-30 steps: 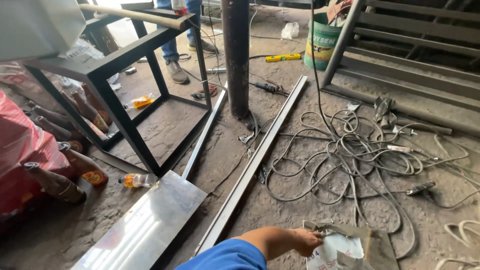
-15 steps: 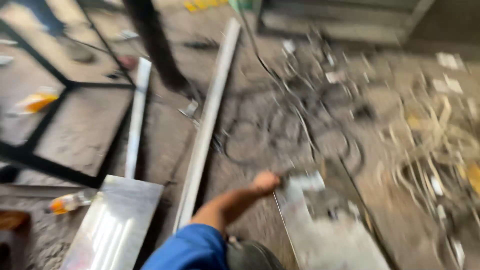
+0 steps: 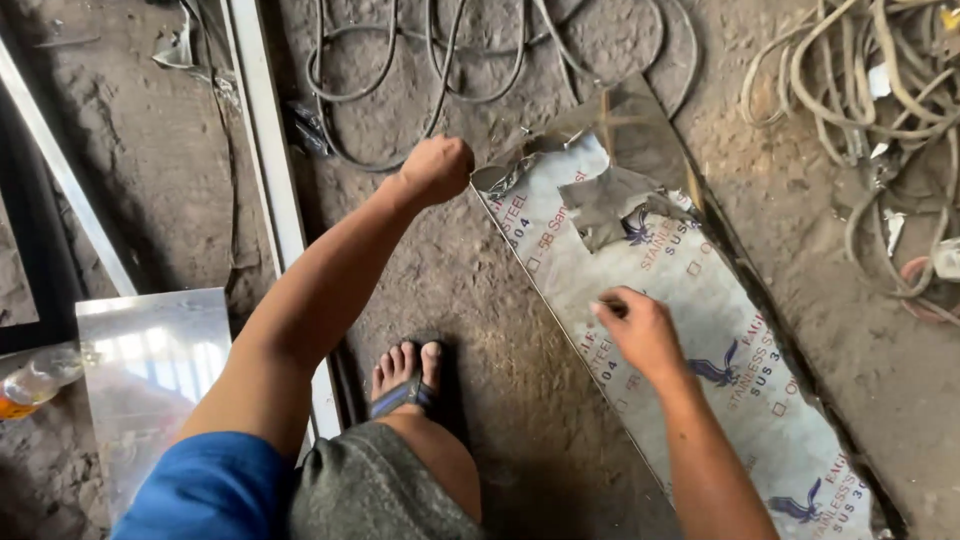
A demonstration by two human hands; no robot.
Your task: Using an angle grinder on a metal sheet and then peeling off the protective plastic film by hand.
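Note:
A stainless steel sheet (image 3: 720, 340) covered in white printed protective film lies on the dirt floor, running from the upper middle to the lower right. Its far end is bare metal where the film is torn back. My left hand (image 3: 438, 168) is closed in a fist on a strip of the film (image 3: 505, 178) at the sheet's far left corner. My right hand (image 3: 640, 330) rests on the film-covered surface near the sheet's left edge, fingers curled and pressing down. My sandalled foot (image 3: 405, 378) stands on the floor left of the sheet.
A long metal channel (image 3: 262, 150) runs along the floor on the left. A second shiny sheet (image 3: 150, 380) lies at lower left beside a plastic bottle (image 3: 30, 380). Tangled cables (image 3: 440, 60) lie beyond the sheet, and more cables (image 3: 860, 110) on the right.
The view has dropped from across the workshop to straight down over the sheet. My left hand stays at the film at the sheet's far corner, and my right hand has come onto the sheet.

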